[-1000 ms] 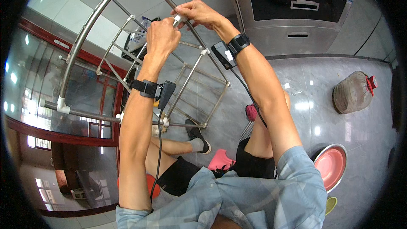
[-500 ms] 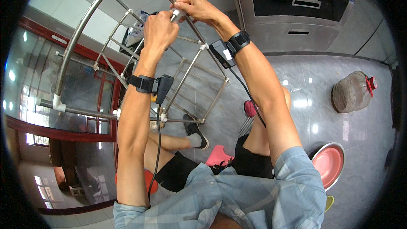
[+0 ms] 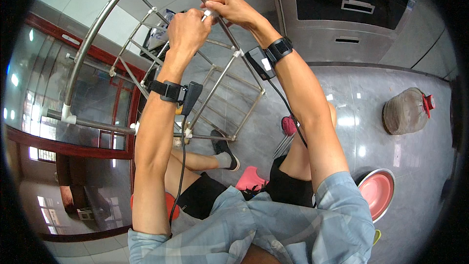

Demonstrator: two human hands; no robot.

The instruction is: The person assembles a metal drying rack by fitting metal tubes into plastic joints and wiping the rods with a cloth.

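Where both hands [image 3: 210, 17] meet — white connector [image 3: 207, 14]

Both bare forearms rise from the lower edge and reach up and forward, elbows nearly straight, converging at the top of the view. The left hand [image 3: 188, 27] is curled into a loose fist, knuckles toward the camera, thumb side turned to the right. The right hand [image 3: 232, 10] sits just beside it, almost touching, palm down, its fingers pinched together at their tips toward the left hand. Each of the 2 wrists is bent slightly inward. Rolled sleeves end above the elbows.
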